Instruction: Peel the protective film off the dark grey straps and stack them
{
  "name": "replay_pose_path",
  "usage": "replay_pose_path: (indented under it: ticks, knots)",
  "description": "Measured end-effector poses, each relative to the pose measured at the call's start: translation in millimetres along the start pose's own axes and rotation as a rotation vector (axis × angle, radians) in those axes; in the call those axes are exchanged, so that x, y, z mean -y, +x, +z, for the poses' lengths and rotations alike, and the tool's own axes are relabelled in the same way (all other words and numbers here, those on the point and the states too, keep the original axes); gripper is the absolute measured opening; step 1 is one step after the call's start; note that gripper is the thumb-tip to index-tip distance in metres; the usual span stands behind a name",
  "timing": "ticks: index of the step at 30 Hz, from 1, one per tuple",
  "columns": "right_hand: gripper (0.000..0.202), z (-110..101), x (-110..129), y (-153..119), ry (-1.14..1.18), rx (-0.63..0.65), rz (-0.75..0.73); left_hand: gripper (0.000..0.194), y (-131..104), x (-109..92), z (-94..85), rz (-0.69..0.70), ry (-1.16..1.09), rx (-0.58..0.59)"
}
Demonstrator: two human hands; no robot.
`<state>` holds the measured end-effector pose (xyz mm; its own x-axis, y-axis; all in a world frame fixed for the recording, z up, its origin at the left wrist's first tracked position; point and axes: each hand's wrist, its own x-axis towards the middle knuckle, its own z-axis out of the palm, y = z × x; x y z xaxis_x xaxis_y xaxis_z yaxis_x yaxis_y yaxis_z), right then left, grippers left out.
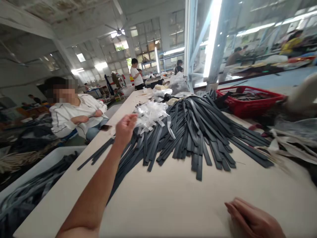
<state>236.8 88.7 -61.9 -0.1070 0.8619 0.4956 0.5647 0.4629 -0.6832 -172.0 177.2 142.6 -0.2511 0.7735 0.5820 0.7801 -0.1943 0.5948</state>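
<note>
A large fanned heap of dark grey strips lies on the pale table. White crumpled strips are piled on its left part. My left hand is raised beside the white pile with its fingers closed in a pinch; whatever they hold, if anything, cannot be made out. Near the table's front right, my right hand rests low over the bare surface, its fingers pressed together. Nothing can be made out in it, though its inner side is hidden.
A red basket with dark pieces stands behind the heap at right. At left, a white bin holds dark strips. A person in white sits beyond the left edge, near a phone on the table.
</note>
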Motion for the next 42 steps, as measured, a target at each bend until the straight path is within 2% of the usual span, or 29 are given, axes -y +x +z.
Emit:
replay_pose_path:
  ticks: [1,3,6,9,11,13,16,19,22,25,30,34,36,38,42]
  knots:
    - [0.051,-1,3,0,-0.029,0.046,-0.027,0.061,2,2,33.4,-0.033,0.041,0.13]
    - [0.052,-2,5,0,-0.091,0.112,-0.072,0.05,4,9,95.5,-0.085,0.096,0.301]
    - [0.049,-2,7,-1,-0.157,0.106,-0.097,0.05,8,15,167.9,-0.166,0.179,0.434]
    - [0.046,-2,9,-3,-0.188,0.083,-0.104,0.052,15,12,211.0,-0.263,0.242,0.494]
    - [0.045,-1,9,-4,-0.201,0.067,-0.107,0.049,20,10,225.4,-0.327,0.257,0.509]
    - [0.043,0,8,-4,-0.21,0.053,-0.122,0.041,24,10,231.0,-0.376,0.232,0.511]
    - [0.041,2,3,-6,-0.21,0.03,-0.172,0.027,22,14,227.4,-0.448,0.114,0.518]
    - [0.041,5,-2,-7,-0.203,0.002,-0.211,0.024,13,23,213.1,-0.55,-0.081,0.525]
    - [0.043,5,-3,-6,-0.213,-0.002,-0.212,0.022,-2,32,189.0,-0.645,-0.324,0.493]
    - [0.043,3,-2,-5,-0.226,0.017,-0.185,0.018,-23,36,155.8,-0.727,-0.588,0.428]
    - [0.039,-2,-3,-3,-0.189,0.061,-0.1,0.015,-83,36,91.2,-0.858,-0.923,0.289]
    - [0.04,-1,11,4,0.037,0.112,0.17,0.016,-151,36,49.6,-0.957,-1.087,0.178]
    - [0.043,7,30,14,0.23,0.205,0.3,0.016,-184,36,36.3,-0.998,-1.166,0.142]
    - [0.047,23,56,29,0.401,0.389,0.34,0.024,-211,33,27.4,-1.004,-1.196,0.13]
    - [0.055,83,108,64,0.671,0.83,0.369,0.038,-243,20,16.8,-0.958,-1.117,0.159]
